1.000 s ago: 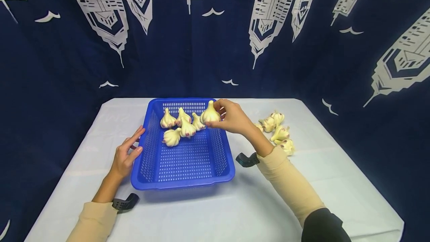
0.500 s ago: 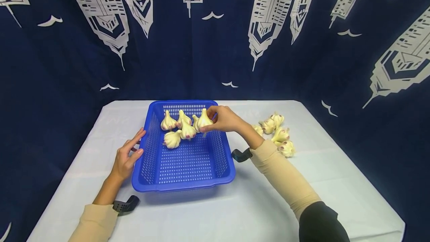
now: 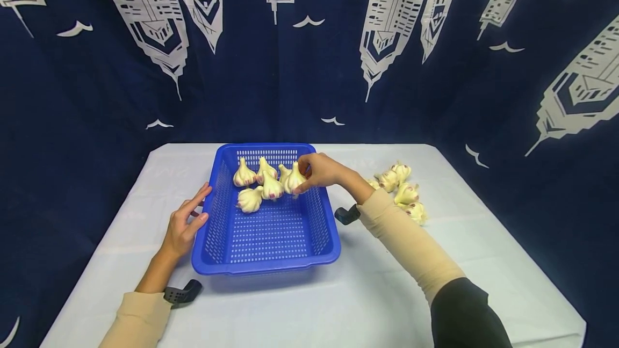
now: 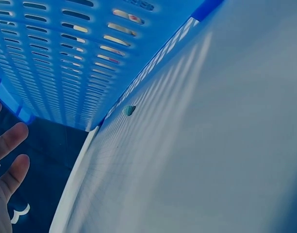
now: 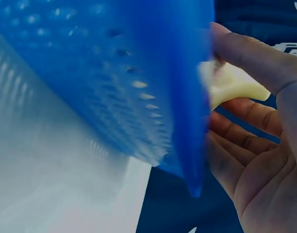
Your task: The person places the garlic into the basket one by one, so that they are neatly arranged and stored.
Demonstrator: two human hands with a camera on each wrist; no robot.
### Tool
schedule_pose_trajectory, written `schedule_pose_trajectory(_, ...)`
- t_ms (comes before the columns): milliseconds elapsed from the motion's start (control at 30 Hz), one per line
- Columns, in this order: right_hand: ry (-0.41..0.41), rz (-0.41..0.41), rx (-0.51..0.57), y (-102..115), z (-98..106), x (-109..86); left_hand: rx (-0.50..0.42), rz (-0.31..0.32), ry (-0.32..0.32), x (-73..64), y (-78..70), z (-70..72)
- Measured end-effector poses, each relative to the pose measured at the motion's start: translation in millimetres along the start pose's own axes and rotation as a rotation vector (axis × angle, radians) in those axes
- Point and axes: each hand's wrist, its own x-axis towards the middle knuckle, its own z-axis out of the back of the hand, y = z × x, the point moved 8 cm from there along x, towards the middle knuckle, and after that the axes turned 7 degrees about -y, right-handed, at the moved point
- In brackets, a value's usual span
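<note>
My right hand [image 3: 323, 169] reaches over the right side of a blue perforated basket [image 3: 266, 268] and pinches a garlic bulb [image 3: 295, 180] by its side, stem up. That bulb sits beside several other bulbs [image 3: 272, 186] grouped in the basket's back half. In the right wrist view, the held bulb [image 5: 238, 87] shows between thumb and fingers, partly hidden by the basket wall [image 5: 187, 97]. My left hand [image 3: 181, 228] touches the basket's left rim with fairly straight fingers. Only some left fingertips [image 4: 15, 174] appear in the left wrist view, beside the basket's outer wall [image 4: 56, 58].
Several more garlic bulbs [image 3: 406, 193] lie in a loose cluster on the white tablecloth [image 3: 377, 294], right of the basket and partly behind my right forearm. A dark blue cloth [image 3: 275, 85] with white building prints hangs behind the table.
My right hand has moved slightly left and down with the garlic bulb, from above the basket's right rim to beside the other bulbs. The left hand stays at the rim.
</note>
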Motion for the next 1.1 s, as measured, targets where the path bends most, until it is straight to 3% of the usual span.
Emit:
schedule_pose_trajectory(300,0.024,0.018,-0.002,-1,-2,1.5,0.004,-0.002,0.005,1.2,-1.1,-3.5)
schedule_pose_trajectory(500,0.025,-0.02,-0.046,2,4,8.9,0.006,-0.008,-0.002,0.6,-2.0,-3.7)
schedule_pose_trajectory(700,0.135,-0.094,-0.054,9,-6,21.2,0.009,-0.008,-0.002,0.7,-1.9,-2.7)
schedule_pose_trajectory(1100,0.228,-0.211,-0.291,4,-23,27.0,0.005,-0.02,-0.01,-0.4,-3.4,-1.1)
